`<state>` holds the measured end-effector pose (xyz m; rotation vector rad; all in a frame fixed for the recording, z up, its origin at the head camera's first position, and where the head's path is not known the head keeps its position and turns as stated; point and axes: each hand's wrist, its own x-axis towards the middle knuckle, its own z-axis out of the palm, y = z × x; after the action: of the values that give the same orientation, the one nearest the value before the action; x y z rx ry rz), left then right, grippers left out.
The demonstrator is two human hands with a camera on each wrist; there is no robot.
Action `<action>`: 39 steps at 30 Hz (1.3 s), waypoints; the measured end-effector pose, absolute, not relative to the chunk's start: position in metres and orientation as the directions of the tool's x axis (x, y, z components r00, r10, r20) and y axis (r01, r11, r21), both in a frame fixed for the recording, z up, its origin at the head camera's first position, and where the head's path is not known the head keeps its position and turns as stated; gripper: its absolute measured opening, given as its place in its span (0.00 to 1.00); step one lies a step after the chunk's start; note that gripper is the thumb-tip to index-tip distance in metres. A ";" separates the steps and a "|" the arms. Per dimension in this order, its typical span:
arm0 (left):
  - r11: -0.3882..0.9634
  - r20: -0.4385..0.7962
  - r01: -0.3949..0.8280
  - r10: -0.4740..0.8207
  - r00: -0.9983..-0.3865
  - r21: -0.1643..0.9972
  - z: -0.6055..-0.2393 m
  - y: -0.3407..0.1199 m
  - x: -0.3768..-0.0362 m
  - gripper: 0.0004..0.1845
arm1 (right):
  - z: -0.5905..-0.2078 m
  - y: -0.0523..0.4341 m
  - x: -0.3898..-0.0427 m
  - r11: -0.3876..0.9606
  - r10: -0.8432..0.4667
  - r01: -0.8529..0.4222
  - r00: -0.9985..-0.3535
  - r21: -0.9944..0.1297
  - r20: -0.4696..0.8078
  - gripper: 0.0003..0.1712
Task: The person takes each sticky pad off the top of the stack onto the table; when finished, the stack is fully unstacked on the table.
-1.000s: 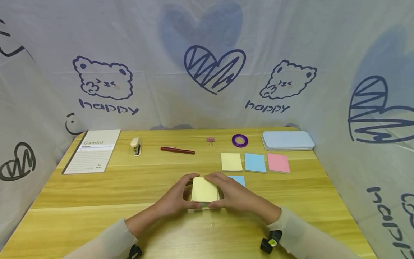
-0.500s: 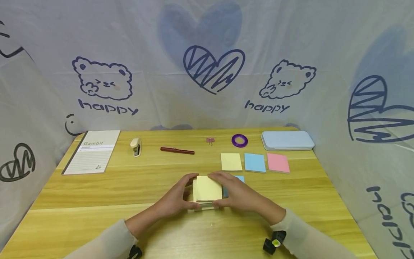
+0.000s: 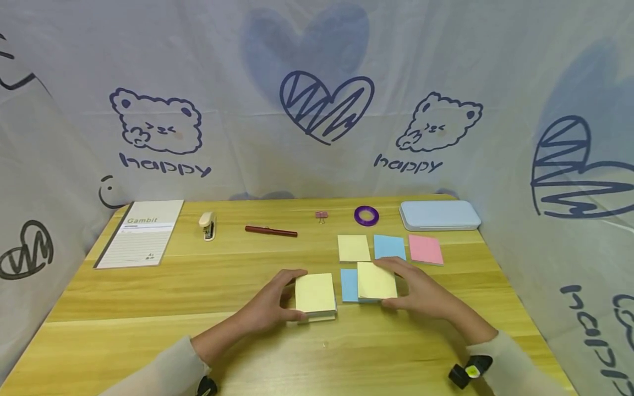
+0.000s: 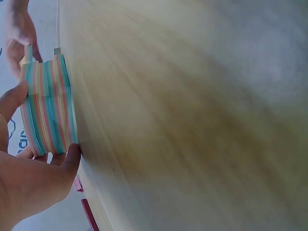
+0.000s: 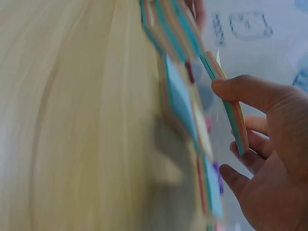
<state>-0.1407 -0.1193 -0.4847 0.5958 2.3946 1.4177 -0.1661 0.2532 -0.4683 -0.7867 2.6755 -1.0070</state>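
**A:** What has my left hand (image 3: 271, 303) got?

**B:** From the head view, I see it curled round the thick block of sticky notes (image 3: 315, 296) at the table's (image 3: 148, 308) near centre, thumb on the near edge, fingers on the far edge. The left wrist view shows the block's striped side, blue, pink and yellow layers, pinched between thumb and fingers and resting on the wood.

**A:** And my right hand (image 3: 421, 291)?

**B:** I read it as gripping a thinner slab of notes (image 3: 376, 281), yellow on top, at about 3 o'clock from the block and just beside it. In the right wrist view, the thumb sits on 1 face and the fingers on the other, with the slab's edge striped too. The slab overlaps a blue note (image 3: 349, 285) lying flat; I cannot tell whether it touches that note or hangs just above it.

**A:** What lies beyond?

**B:** At 12 o'clock from the slab, 3 small pads in a row: yellow pad (image 3: 354, 248), blue pad (image 3: 389, 247), pink pad (image 3: 425, 249). Further back, a purple tape ring (image 3: 366, 215), a pale blue case (image 3: 439, 214), a pink binder clip (image 3: 322, 215), a dark red pen (image 3: 271, 231), a small stapler (image 3: 207, 225), and a Gambit notebook (image 3: 141, 233) at 10 o'clock.
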 end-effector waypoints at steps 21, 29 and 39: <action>0.425 -0.067 0.180 0.504 -0.861 0.887 -0.482 -0.120 -0.140 0.47 | -0.497 0.306 -0.171 0.703 -0.521 -0.430 -0.854 -0.566 0.002 0.49; 0.427 -0.076 0.170 0.501 -0.862 0.888 -0.482 -0.120 -0.141 0.48 | -0.484 0.300 -0.170 0.713 -0.516 -0.424 -0.856 -0.558 -0.008 0.49; 0.368 -0.113 0.100 0.515 -0.850 0.925 -0.484 -0.124 -0.140 0.55 | -0.456 0.238 -0.172 0.630 -0.595 -0.459 -0.804 -0.626 -0.010 0.48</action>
<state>-0.1403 -0.1240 -0.4836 0.5357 2.2504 1.4812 -0.1715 0.2381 -0.4560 -0.8648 2.6368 -0.9229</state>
